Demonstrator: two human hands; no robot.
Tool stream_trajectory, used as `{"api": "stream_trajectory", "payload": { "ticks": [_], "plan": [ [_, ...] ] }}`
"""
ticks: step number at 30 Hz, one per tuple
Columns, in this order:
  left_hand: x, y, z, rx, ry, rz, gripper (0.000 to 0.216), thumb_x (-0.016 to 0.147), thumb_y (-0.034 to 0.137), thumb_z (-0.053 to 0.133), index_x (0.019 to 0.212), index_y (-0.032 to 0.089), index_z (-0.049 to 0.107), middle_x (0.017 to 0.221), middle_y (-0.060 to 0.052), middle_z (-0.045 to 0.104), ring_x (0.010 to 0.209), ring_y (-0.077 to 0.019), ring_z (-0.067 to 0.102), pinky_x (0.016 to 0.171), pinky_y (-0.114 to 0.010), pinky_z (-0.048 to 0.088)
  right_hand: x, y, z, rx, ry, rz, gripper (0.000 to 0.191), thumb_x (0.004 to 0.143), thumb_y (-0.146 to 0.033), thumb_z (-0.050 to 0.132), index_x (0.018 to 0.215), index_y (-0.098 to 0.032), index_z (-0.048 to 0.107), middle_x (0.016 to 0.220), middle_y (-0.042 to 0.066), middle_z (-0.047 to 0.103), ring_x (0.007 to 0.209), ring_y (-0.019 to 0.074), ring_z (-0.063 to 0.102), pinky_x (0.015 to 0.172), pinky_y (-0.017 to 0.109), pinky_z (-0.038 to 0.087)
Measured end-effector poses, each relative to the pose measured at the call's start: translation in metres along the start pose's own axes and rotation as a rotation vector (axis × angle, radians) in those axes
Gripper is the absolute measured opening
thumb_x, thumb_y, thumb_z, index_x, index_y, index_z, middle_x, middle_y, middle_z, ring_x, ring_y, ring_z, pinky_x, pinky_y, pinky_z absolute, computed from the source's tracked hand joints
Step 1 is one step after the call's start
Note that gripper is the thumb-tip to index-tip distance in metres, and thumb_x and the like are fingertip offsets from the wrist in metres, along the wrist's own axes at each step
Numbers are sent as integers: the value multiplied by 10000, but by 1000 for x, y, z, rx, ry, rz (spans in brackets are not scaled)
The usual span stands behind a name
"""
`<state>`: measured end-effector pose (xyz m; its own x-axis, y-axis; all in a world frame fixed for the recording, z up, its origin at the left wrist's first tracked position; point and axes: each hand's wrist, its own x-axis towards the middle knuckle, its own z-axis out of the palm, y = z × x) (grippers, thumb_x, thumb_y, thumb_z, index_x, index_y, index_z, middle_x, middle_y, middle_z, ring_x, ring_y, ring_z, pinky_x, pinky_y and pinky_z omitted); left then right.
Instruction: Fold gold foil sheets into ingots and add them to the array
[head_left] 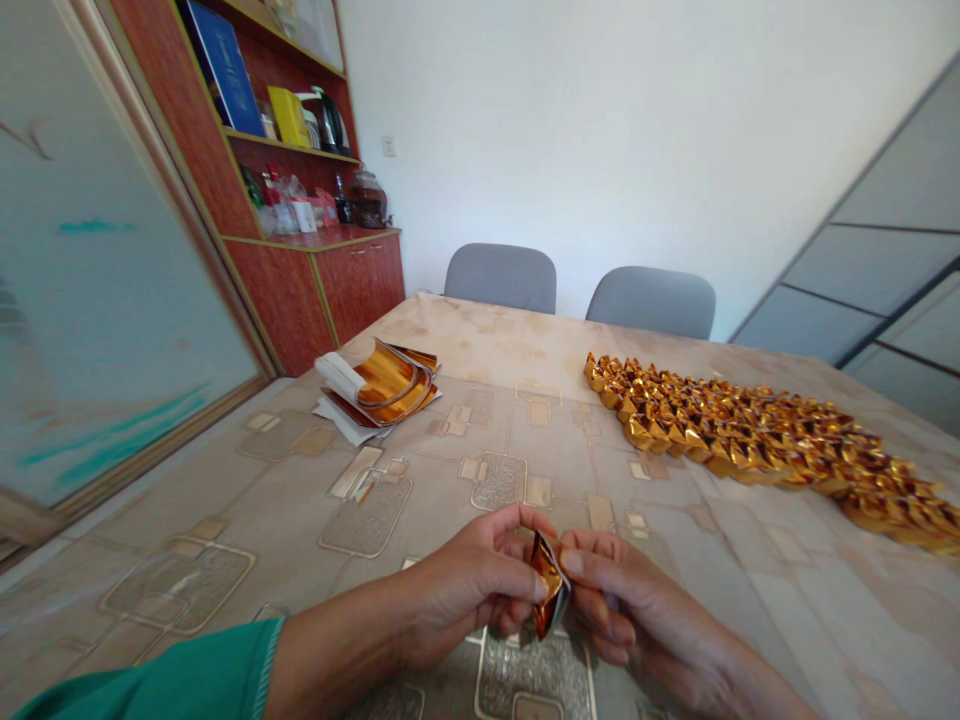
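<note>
Pinching a small piece of gold paper (541,600) between them, the left hand (469,585) and the right hand (626,595) meet above the near part of the bench (277,510). The left grip is narrow, its thumb pressed on the shiny face of the paper and its fingers curled behind; the right grip is also narrow, with thumb and forefinger closed on the paper's other edge. The piece is creased and stands tilted, pale on the side towards the right hand. A green sleeve (172,675) covers the left forearm. Farther off, on the left of the bench, lies a loose stack of sheets (394,388), gold and white, some of them curled over. On the right, well apart from the stack, folded gold shapes (739,430) sit packed close together in long rows that run towards the right edge of the view. Two grey chairs (501,278) stand at the far side of the bench, before a white wall (600,140). Beyond the bench on the left, a reddish cabinet (364,285) carries a blue folder (227,70), a yellow box (289,115), a kettle (330,122) and a glass jar (369,202).
</note>
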<state>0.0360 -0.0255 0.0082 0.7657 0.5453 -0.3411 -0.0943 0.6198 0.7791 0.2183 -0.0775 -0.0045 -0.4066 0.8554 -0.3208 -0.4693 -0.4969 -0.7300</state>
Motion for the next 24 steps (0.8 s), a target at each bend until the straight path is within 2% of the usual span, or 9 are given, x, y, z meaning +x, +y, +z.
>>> {"api": "stream_trajectory", "payload": {
  "ticks": [4,7,10,12,15,19,21,24],
  "plan": [
    [-4,6,-1,-143,17,45,428,726,200,757,1104,211,557,837,34,566,601,-55,494,496,-185,305,-1,-3,0,113,24,-52,153,834,-289,769,845,-164,681,500,-95,423,424,36,236,410,155,229],
    [-7,8,-1,-271,-28,92,466,789,311,768,1194,220,555,1044,-20,587,741,-75,547,579,-189,380,0,-4,1,237,94,-217,183,796,-298,807,801,-171,674,573,-82,434,485,43,258,461,157,264],
    [-9,4,2,-288,-120,112,544,717,237,842,1194,203,583,1191,-55,569,790,-78,553,630,-197,409,3,-1,3,230,166,-351,223,778,-336,817,744,-171,670,603,-68,453,517,57,298,500,180,311],
    [-7,0,4,-305,-98,128,530,681,204,869,1142,188,607,1098,-43,596,776,-79,556,636,-196,409,4,2,5,148,204,-381,239,738,-355,843,729,-176,685,599,-61,478,529,66,337,514,193,328],
    [-3,-3,6,-393,30,155,504,662,221,889,1078,188,605,950,-18,626,727,-74,560,669,-201,419,5,6,10,-24,206,-392,206,701,-340,865,730,-191,727,638,-36,590,566,80,440,574,212,382],
    [-1,-2,4,-400,89,167,534,636,276,898,1060,194,584,877,-7,645,664,-73,541,656,-218,416,5,5,15,-164,80,-368,162,727,-301,842,843,-209,776,846,23,726,773,138,600,759,266,445],
    [-2,1,2,-313,86,174,464,671,303,866,1025,183,591,817,5,632,628,-71,519,622,-217,396,3,3,15,-152,7,-292,180,719,-285,838,864,-197,777,854,30,724,778,141,607,741,258,445],
    [-5,6,1,-87,92,208,339,719,305,811,948,154,613,789,-2,628,597,-66,491,567,-209,348,0,0,11,-16,-16,-160,217,726,-299,812,895,-170,770,814,22,678,681,111,545,634,228,428]
  ]
}}
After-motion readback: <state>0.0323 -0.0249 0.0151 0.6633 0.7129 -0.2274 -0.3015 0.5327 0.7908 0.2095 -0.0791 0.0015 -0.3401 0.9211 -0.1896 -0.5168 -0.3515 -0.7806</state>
